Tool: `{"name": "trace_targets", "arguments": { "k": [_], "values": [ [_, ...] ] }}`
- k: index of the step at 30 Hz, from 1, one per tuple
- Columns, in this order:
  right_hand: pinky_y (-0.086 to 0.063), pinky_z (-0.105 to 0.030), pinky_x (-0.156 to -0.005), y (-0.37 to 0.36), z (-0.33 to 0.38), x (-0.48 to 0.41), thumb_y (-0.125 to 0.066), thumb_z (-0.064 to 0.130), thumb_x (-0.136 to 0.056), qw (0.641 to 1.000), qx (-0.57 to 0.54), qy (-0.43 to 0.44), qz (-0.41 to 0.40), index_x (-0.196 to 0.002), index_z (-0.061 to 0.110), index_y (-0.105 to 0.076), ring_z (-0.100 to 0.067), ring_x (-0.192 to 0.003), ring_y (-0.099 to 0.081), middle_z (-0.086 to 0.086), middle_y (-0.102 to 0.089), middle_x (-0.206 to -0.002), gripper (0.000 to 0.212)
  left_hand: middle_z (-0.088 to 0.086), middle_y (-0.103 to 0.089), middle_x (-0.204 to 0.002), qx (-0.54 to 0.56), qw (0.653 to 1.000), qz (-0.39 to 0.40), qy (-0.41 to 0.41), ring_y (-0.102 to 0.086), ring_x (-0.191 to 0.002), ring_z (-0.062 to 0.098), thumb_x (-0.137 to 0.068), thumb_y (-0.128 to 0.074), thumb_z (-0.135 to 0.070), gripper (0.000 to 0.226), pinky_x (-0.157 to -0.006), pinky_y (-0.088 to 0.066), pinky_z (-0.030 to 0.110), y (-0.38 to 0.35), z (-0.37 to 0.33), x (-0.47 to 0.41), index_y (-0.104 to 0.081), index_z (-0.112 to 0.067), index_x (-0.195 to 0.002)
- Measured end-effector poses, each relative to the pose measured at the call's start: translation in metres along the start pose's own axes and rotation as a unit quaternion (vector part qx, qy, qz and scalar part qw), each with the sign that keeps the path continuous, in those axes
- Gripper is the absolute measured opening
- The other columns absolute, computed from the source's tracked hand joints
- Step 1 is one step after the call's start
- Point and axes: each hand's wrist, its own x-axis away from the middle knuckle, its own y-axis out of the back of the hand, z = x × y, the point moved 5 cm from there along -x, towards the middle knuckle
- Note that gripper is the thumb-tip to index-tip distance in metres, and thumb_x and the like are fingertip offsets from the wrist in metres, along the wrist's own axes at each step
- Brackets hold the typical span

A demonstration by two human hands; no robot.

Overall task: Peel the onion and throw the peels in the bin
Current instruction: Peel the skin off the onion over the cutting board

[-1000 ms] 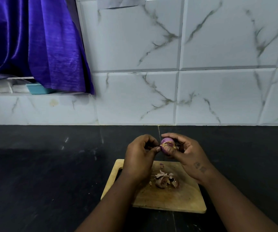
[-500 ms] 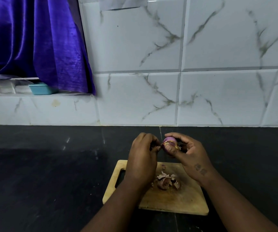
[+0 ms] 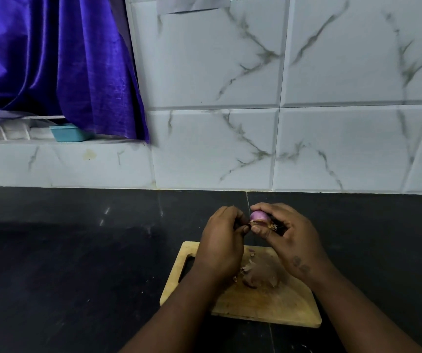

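Note:
A small purple onion [image 3: 258,215] is held above the far edge of a wooden cutting board [image 3: 268,305]. My right hand [image 3: 288,238] grips it between thumb and fingers, root end toward the palm. My left hand [image 3: 223,240] is closed beside it, its fingertips pinching a strip of papery skin at the onion's left side. A small heap of peels [image 3: 257,275] lies on the board below the hands, partly hidden by my left wrist. No bin is in view.
The board sits on a black stone counter [image 3: 77,263] that runs to a white marble-tiled wall [image 3: 230,149]. At the back left a purple curtain [image 3: 52,59] hangs over a ledge with a small teal tub [image 3: 68,133].
Both hands stay at the onion with only small finger shifts. The view has drifted slightly, so the board and hands sit a little lower in the frame.

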Motion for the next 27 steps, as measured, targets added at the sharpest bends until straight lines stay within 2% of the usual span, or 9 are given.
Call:
{"name": "trace_targets", "arguments": {
  "k": [4, 7, 11, 14, 16, 18, 21, 24, 27],
  "values": [
    [-0.057, -0.027, -0.088, -0.005, 0.008, 0.001, -0.078, 0.024, -0.088, 0.999, 0.035, 0.021, -0.018, -0.125, 0.028, -0.071, -0.003, -0.108, -0.065, 0.016, -0.068, -0.115, 0.038, -0.01, -0.058, -0.085, 0.055, 0.997, 0.004, 0.047, -0.051, -0.075, 0.004, -0.1, -0.067, -0.013, 0.031, -0.062, -0.036, 0.016, 0.0, 0.004, -0.003, -0.055, -0.035, -0.081],
    [-0.059, -0.034, -0.086, -0.007, 0.013, 0.001, -0.078, 0.024, -0.089, 0.996, 0.064, 0.043, -0.039, -0.127, 0.027, -0.071, -0.004, -0.107, -0.066, 0.013, -0.068, -0.118, 0.039, -0.008, -0.062, -0.083, 0.138, 0.987, 0.005, 0.082, -0.053, -0.073, 0.003, -0.099, -0.069, -0.012, 0.019, -0.066, -0.043, 0.02, -0.002, 0.011, -0.004, -0.063, -0.026, -0.087],
    [-0.06, -0.031, -0.084, -0.011, 0.019, 0.004, -0.077, 0.022, -0.09, 0.988, 0.116, 0.076, -0.069, -0.13, 0.028, -0.069, -0.006, -0.106, -0.067, 0.012, -0.068, -0.121, 0.041, -0.006, -0.063, -0.08, 0.239, 0.963, 0.0, 0.124, -0.055, -0.074, 0.007, -0.098, -0.069, -0.009, 0.012, -0.072, -0.05, 0.03, -0.007, 0.02, -0.003, -0.066, -0.017, -0.09],
    [-0.058, -0.025, -0.085, -0.012, 0.023, 0.004, -0.077, 0.02, -0.09, 0.982, 0.137, 0.086, -0.094, -0.131, 0.026, -0.069, -0.006, -0.105, -0.068, 0.01, -0.069, -0.122, 0.042, -0.004, -0.062, -0.078, 0.278, 0.951, 0.0, 0.133, -0.054, -0.071, 0.005, -0.099, -0.067, -0.007, 0.011, -0.069, -0.048, 0.027, -0.007, 0.019, -0.005, -0.066, -0.013, -0.09],
    [-0.059, -0.025, -0.084, -0.013, 0.026, 0.004, -0.076, 0.019, -0.091, 0.979, 0.145, 0.095, -0.104, -0.131, 0.024, -0.069, -0.008, -0.104, -0.068, 0.007, -0.07, -0.122, 0.042, -0.006, -0.06, -0.074, 0.306, 0.941, 0.005, 0.147, -0.052, -0.064, 0.001, -0.101, -0.065, -0.006, 0.015, -0.065, -0.046, 0.022, -0.008, 0.02, -0.005, -0.065, -0.013, -0.088],
    [-0.059, -0.024, -0.084, -0.014, 0.025, 0.004, -0.075, 0.018, -0.09, 0.979, 0.141, 0.093, -0.11, -0.131, 0.025, -0.069, -0.006, -0.105, -0.067, 0.008, -0.069, -0.122, 0.041, -0.008, -0.059, -0.068, 0.342, 0.923, 0.013, 0.173, -0.05, -0.062, 0.003, -0.102, -0.063, -0.005, 0.017, -0.061, -0.044, 0.022, -0.011, 0.022, -0.005, -0.065, -0.014, -0.087],
    [-0.058, -0.022, -0.088, -0.012, 0.013, 0.002, -0.077, 0.017, -0.089, 0.994, 0.034, 0.037, -0.097, -0.126, 0.029, -0.071, -0.003, -0.109, -0.067, 0.014, -0.069, -0.12, 0.039, -0.005, -0.061, -0.067, 0.399, 0.892, 0.001, 0.212, -0.049, -0.063, 0.009, -0.1, -0.065, -0.004, 0.015, -0.061, -0.044, 0.026, -0.016, 0.023, -0.002, -0.068, -0.013, -0.088],
    [-0.059, -0.029, -0.09, -0.009, 0.0, 0.002, -0.082, 0.007, -0.082, 0.989, -0.123, -0.019, -0.085, -0.116, 0.025, -0.073, -0.012, -0.109, -0.07, 0.007, -0.074, -0.114, 0.039, 0.001, -0.064, -0.076, 0.423, 0.875, -0.057, 0.229, -0.054, -0.066, 0.011, -0.096, -0.073, -0.006, 0.007, -0.06, -0.048, 0.026, -0.015, 0.025, 0.001, -0.069, -0.012, -0.095],
    [-0.059, -0.027, -0.087, -0.009, 0.002, 0.003, -0.082, -0.004, -0.079, 0.98, -0.18, -0.018, -0.08, -0.11, 0.019, -0.071, -0.015, -0.105, -0.073, 0.002, -0.076, -0.109, 0.04, 0.006, -0.068, -0.081, 0.473, 0.84, -0.057, 0.259, -0.059, -0.067, 0.011, -0.096, -0.074, -0.014, 0.009, -0.061, -0.053, 0.025, -0.021, 0.026, 0.004, -0.071, -0.007, -0.1]
  ]
}}
